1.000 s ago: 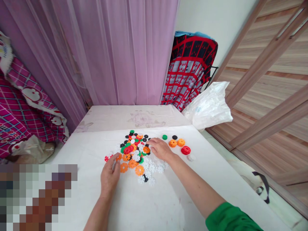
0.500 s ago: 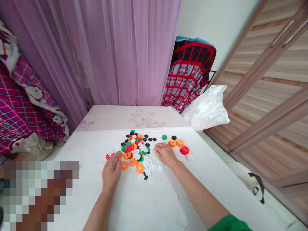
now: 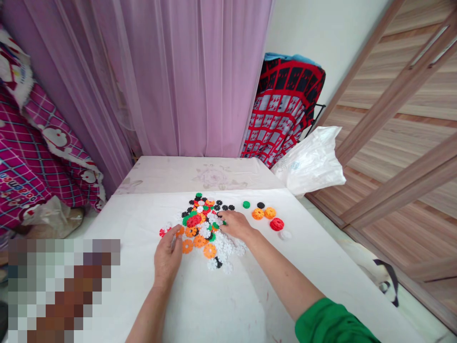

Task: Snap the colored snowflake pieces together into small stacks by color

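Your right hand [image 3: 235,225] was on the disc pile [image 3: 204,231], left hand [image 3: 167,255] by its left edge; couldn't tell if either gripped anything tbh.

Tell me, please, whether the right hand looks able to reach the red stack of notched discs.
Probably yes: the red stack of notched discs lies to the right of the right hand, and nothing covers it. The two orange stacks nearby could be brushed, but passing over them seems possible.
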`<action>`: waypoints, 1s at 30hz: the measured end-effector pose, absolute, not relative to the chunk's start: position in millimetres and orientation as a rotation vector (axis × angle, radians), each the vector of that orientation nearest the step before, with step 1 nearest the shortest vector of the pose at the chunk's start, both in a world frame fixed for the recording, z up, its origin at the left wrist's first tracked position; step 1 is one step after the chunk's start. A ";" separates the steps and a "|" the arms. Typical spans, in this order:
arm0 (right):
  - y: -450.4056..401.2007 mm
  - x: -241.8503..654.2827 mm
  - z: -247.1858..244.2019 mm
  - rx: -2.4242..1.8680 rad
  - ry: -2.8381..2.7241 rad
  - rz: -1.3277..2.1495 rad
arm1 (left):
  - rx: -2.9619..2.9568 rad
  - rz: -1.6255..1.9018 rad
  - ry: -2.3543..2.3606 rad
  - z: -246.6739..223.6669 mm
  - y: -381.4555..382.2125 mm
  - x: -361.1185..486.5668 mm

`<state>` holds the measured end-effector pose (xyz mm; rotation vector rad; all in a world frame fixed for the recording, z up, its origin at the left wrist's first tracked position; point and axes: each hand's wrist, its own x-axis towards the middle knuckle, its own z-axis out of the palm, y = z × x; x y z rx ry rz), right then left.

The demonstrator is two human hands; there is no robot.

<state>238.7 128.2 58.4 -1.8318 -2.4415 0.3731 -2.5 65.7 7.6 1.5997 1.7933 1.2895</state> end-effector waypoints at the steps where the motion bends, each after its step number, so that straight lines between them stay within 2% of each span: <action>1: 127.3 239.3 59.7 -1.857 -2.411 0.399 | 1.596 1.290 1.793 7.5 65.6 -2.4; 4: 124.5 245.6 66.7 -1.968 -2.377 0.379 | 1.580 1.295 1.795 6.5 65.8 -2.1; 8: 125.8 266.0 81.9 -2.125 -2.426 0.172 | 1.587 1.292 1.795 5.0 66.7 -2.4; 14: 150.1 309.8 95.6 -2.192 -2.290 0.102 | 1.604 1.282 1.798 4.0 66.9 -3.5; 19: 173.7 332.3 88.0 -2.231 -2.068 0.155 | 1.578 1.287 1.808 0.6 66.9 -4.1; 30: 190.8 337.3 66.6 -2.199 -2.149 0.168 | 1.551 1.237 1.827 1.6 65.8 -4.9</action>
